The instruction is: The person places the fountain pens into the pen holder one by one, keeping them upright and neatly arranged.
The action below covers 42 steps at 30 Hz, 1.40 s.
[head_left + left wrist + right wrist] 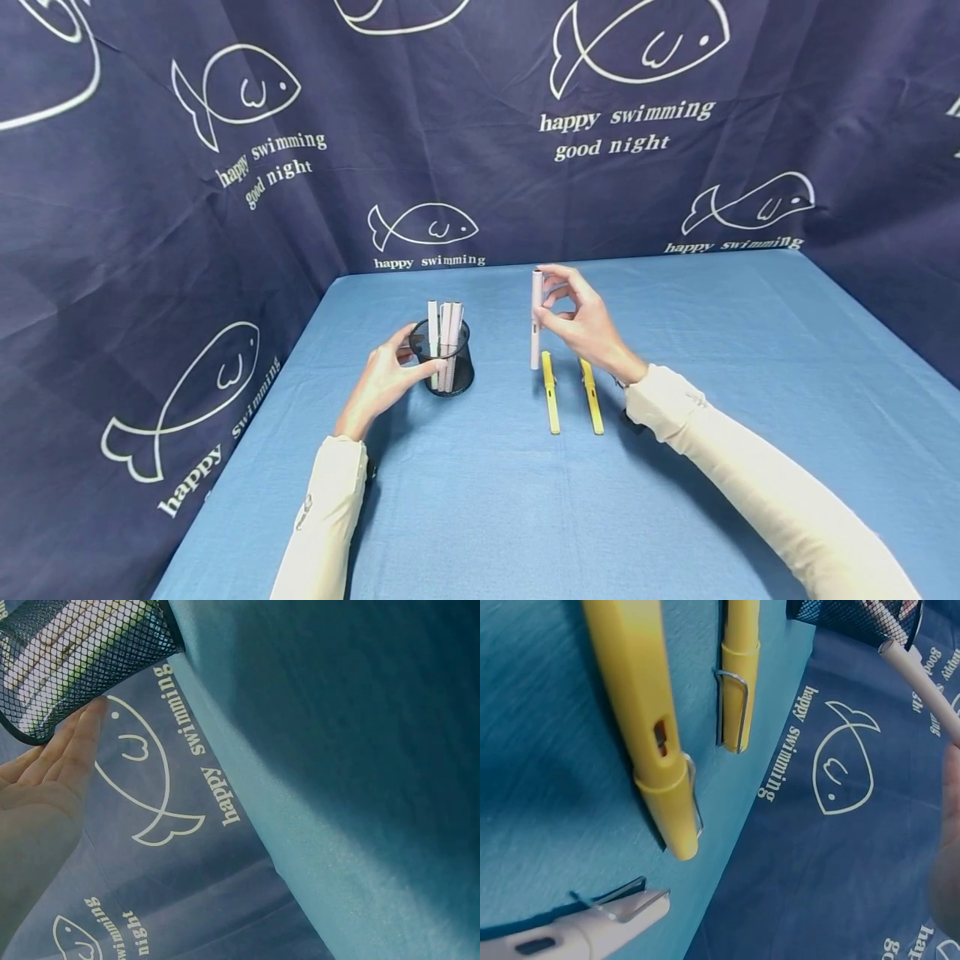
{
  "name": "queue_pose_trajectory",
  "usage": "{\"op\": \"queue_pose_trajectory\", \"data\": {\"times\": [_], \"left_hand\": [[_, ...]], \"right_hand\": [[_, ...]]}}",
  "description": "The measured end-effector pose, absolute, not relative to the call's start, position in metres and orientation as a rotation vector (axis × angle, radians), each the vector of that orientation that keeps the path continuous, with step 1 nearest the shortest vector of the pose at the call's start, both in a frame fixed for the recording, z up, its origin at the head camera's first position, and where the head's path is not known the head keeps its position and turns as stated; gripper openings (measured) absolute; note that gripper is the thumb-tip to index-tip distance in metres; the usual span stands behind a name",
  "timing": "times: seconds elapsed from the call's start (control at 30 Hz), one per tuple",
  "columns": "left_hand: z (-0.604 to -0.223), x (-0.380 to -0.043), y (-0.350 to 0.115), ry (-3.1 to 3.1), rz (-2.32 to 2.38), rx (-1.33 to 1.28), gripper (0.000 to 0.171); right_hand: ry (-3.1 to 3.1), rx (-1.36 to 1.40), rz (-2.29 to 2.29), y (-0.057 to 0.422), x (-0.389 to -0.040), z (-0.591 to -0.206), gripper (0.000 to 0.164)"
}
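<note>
My left hand [386, 375] is around the left side of a black mesh pen cup [462, 371], thumb at the front and fingers behind the rim. In the left wrist view those fingers lie along the mesh [112, 664]. Several pale pens [452, 321] stand inside the cup. To its right, my right hand [585, 321] pinches a pale pink pen [536, 333] near its upper end and holds it upright. The lower end of this pen points toward the cup in the right wrist view.
Two yellow pens [551, 400] [592, 400] lie side by side on the blue cloth [480, 500], below the right hand. Another pale pen [592, 930] with a metal clip lies beside them in the right wrist view. A dark blue fish-print curtain [510, 192] stands behind the table.
</note>
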State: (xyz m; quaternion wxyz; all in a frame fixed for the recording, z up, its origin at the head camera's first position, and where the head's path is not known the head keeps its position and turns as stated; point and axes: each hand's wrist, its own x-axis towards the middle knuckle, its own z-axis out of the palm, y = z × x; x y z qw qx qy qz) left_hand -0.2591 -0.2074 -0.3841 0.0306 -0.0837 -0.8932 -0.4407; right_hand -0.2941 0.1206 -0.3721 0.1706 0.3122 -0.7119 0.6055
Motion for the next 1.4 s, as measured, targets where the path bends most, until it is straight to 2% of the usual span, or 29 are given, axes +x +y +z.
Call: {"op": "queue_pose_trajectory", "data": {"times": [1.4], "left_hand": [[-0.382, -0.258, -0.206, -2.749, -1.393, -0.239, 0.091]], "right_hand": [[-2.007, 0.911, 1.783, 0.079, -0.299, -0.366, 0.058]]}}
